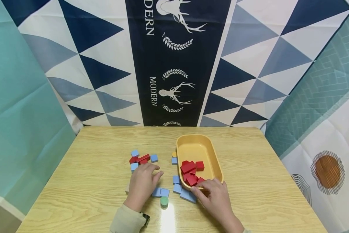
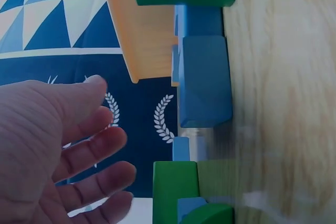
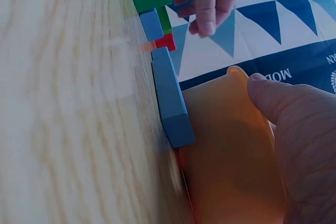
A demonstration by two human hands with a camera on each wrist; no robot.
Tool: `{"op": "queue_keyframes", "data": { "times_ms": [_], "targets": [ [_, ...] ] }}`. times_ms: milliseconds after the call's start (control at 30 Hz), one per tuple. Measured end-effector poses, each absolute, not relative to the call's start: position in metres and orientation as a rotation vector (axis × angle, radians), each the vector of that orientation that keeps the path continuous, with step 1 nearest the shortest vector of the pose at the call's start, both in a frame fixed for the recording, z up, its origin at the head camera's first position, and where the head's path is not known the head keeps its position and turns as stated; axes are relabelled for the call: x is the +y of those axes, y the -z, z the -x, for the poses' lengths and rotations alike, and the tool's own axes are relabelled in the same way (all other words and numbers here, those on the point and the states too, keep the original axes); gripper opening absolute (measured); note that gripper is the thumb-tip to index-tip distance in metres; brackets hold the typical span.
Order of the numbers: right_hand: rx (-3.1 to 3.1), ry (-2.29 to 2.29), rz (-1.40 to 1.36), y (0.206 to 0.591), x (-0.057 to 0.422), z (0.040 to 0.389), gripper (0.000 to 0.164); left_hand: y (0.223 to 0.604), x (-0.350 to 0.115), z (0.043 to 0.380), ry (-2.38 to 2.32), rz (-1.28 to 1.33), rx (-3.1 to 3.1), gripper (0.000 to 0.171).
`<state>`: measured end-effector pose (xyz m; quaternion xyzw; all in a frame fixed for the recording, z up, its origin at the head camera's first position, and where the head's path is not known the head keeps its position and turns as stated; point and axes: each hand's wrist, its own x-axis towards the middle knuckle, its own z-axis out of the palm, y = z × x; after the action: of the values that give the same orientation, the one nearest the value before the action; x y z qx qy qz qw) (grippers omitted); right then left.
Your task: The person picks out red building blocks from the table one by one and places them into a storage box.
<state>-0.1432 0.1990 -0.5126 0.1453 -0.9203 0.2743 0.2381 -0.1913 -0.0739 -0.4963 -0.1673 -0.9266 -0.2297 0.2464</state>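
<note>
My left hand (image 1: 142, 183) hovers over the loose blocks left of the tub, its fingers loosely bent with nothing between them. In the left wrist view the same hand (image 2: 68, 150) shows a gap between thumb and fingers. At the near right corner of the yellow plastic tub (image 1: 199, 147), my right hand (image 1: 216, 199) pinches the rim. Several red blocks (image 1: 188, 167) lie heaped in the tub's near half. Just beyond the left hand are a long red block (image 1: 143, 158) and blue blocks (image 1: 135, 153). Part of that group is hidden under the hand.
A long blue block (image 1: 188, 195) lies against the tub's near side, with smaller blue blocks (image 1: 177, 188) along its left. Between the hands sit a green cylinder (image 1: 164, 201) and more blue blocks (image 1: 164, 192). A patterned cloth (image 1: 104, 64) hangs behind the wooden table (image 1: 264, 194).
</note>
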Motion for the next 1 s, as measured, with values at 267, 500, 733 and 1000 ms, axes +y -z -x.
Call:
{"op": "queue_keyframes", "data": {
  "times_ms": [267,500,733,1000],
  "targets": [
    [-2.488,-0.747,-0.424,0.5093,0.1981,0.1429,0.016,0.4973,-0.0739,0.191,0.624,0.437,-2.57,0.026],
    [-2.49,-0.746,-0.428,0.5085,0.1977,0.144,0.017,0.499,-0.0742,0.1911,0.615,0.401,-2.642,0.031],
    [-2.495,-0.745,-0.423,0.5087,0.1976,0.1434,0.016,0.5007,-0.0741,0.1909,0.605,0.387,-2.676,0.038],
    [-2.504,-0.747,-0.412,0.5089,0.1979,0.1422,0.016,0.4993,-0.0755,0.1915,0.629,0.329,-2.687,0.046]
  ]
}}
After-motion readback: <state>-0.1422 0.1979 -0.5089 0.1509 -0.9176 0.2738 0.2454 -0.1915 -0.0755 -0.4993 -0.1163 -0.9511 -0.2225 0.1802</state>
